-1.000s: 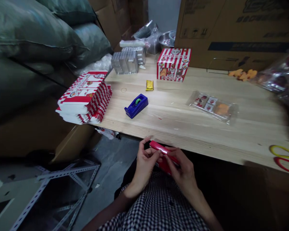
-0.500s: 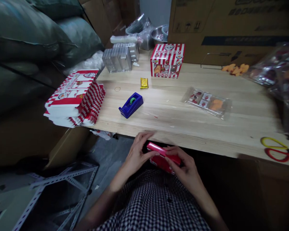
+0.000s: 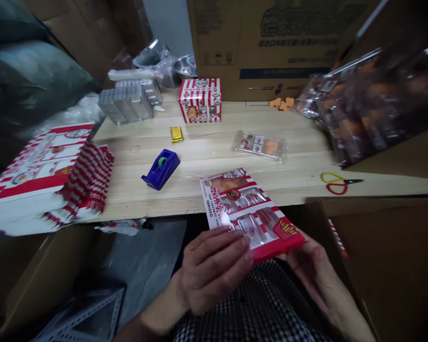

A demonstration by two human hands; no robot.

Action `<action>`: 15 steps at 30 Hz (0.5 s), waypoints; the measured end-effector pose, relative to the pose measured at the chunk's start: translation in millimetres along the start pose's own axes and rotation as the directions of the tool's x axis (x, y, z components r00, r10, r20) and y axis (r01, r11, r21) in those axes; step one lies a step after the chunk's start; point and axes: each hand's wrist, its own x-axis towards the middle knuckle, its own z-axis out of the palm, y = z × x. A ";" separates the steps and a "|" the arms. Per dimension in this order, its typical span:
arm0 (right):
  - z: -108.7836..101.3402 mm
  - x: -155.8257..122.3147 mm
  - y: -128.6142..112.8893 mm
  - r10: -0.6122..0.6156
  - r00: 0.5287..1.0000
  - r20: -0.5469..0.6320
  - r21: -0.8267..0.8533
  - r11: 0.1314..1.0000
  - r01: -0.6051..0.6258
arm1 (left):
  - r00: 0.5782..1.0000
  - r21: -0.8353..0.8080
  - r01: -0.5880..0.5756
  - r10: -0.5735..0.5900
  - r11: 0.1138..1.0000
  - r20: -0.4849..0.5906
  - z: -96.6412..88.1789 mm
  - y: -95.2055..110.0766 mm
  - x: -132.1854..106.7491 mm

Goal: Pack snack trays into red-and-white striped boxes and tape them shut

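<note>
A red-and-white printed box with clear windows and a picture of fries is tilted at the table's front edge, its windowed face up. Wrapped round its lower right corner is my right hand, fingers partly hidden beneath. My left hand is closed on the lower left side, fingers together over the window and thumb out of sight. Ahead of the box lies a clear pouch with printed pieces and an orange piece. A blue tape dispenser and a small gold packet are to the left.
Flat printed boxes are stacked at the left. A striped box stands at the back beside clear plastic trays. Scissors lie at the right, below a heap of filled pouches. An open carton sits below the table edge.
The box has turned from edge-on to show its windowed face and has risen toward the table. My left hand has closed onto it. The view has swung to the right.
</note>
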 end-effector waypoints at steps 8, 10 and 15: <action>-18.0 -5.8 -2.6 0.065 0.953 -0.297 0.151 0.988 -0.020 | 0.979 -0.013 -0.151 0.151 0.989 0.135 81.3 -10.9 -13.9; -64.2 -15.2 -22.6 0.042 0.908 -0.416 0.110 0.994 0.004 | 0.994 -0.026 -0.086 0.088 0.996 0.064 79.9 -17.6 -9.7; -205.6 -65.8 -55.2 -0.243 0.538 -0.807 -0.229 0.969 0.095 | 0.989 0.130 0.146 -0.142 0.981 -0.042 60.2 -40.2 -1.1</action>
